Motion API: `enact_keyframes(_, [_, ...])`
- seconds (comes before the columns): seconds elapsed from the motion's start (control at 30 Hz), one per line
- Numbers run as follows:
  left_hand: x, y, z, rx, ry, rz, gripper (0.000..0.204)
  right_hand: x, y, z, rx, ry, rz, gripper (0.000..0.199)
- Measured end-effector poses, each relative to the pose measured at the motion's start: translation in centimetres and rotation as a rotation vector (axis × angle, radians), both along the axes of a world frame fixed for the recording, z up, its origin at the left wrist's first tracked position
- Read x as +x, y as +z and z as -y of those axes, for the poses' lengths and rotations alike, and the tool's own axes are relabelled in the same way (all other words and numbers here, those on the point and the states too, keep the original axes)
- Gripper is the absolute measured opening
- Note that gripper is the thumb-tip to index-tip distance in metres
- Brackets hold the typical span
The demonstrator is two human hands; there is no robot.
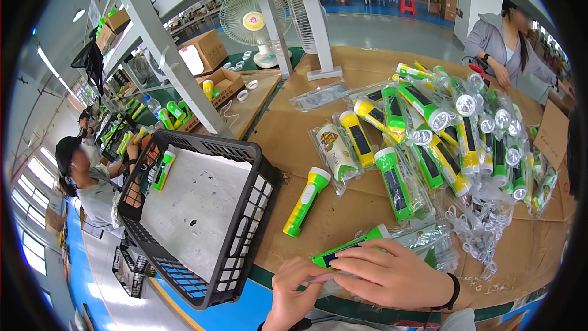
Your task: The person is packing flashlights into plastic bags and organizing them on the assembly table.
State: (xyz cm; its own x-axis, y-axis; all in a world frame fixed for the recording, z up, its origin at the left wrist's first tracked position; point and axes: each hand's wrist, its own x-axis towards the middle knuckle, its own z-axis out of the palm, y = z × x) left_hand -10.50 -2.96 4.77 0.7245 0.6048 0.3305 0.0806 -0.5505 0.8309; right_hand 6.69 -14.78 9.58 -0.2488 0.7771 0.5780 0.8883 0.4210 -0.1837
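At the table's near edge lies a green flashlight [324,259] with a dark solar panel and a white head. My right hand [392,274] is laid over it, its fingers curved across the panel side and hiding much of the body. Close to the flashlight's tail end, my left hand [295,288] pinches the edge of a clear plastic bag [331,288]; the bag is partly hidden under my hands. Just beyond them a yellow-and-green flashlight [306,202] lies unwrapped. More clear bags [429,242] rest by my right wrist.
Bagged flashlights [429,129] pile up at the right, beside bundled white cables [481,230]. On the left stands a black crate [245,233] with one flashlight [163,170] inside. A metal post [165,49] and fans [254,21] are beyond. Co-workers [92,184] [505,46] sit at either side.
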Motion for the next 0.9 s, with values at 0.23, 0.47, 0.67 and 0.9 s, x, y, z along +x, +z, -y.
enact_keyframes(0.23, [0.0, -0.5, 0.8, -0.1, 0.064, 0.012, 0.015, -0.9, -0.9, -0.4, 0.043, 0.055, 0.05, 0.016])
enact_keyframes(0.47, [0.5, -0.7, 0.6, -0.066, 0.04, 0.0, 0.018, -1.2, -0.9, -0.6, 0.022, -0.007, 0.098, 0.022])
enact_keyframes(0.67, [0.5, -0.8, 0.4, -0.039, 0.058, 0.022, 0.015, -1.3, -1.6, -1.1, 0.075, -0.036, 0.179, 0.013])
enact_keyframes(0.9, [1.0, -0.4, 1.0, -0.138, 0.052, -0.054, 0.012, -0.6, -1.9, -1.3, -0.074, -0.145, 0.209, 0.012])
